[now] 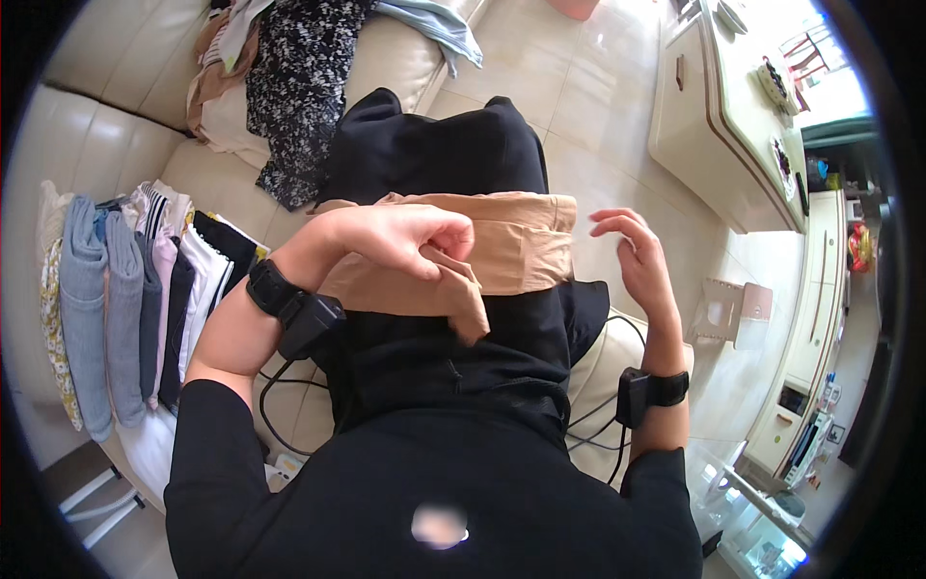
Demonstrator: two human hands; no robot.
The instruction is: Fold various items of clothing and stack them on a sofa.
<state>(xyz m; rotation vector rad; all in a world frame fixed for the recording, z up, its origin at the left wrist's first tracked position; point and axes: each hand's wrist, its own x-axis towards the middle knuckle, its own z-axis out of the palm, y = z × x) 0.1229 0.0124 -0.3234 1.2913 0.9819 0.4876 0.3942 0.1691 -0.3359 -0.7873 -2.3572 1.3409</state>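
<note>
A tan fabric garment [521,250] lies across my lap, on black clothing. My left hand [405,239] reaches over it from the left and pinches a fold of the cloth between thumb and curled fingers; a loose corner hangs below. My right hand [636,253] is raised to the right of the garment, apart from it, with fingers bent and nothing in them. Each forearm wears a black strap with a small black box and cable.
Folded clothes [123,304] stand in a row on the cream sofa [217,174] to my left. A black-and-white patterned garment [300,87] lies further ahead among other clothes. At right are a cream cabinet [694,116] and a small folding stool [731,311]. Black cables run beside my hips.
</note>
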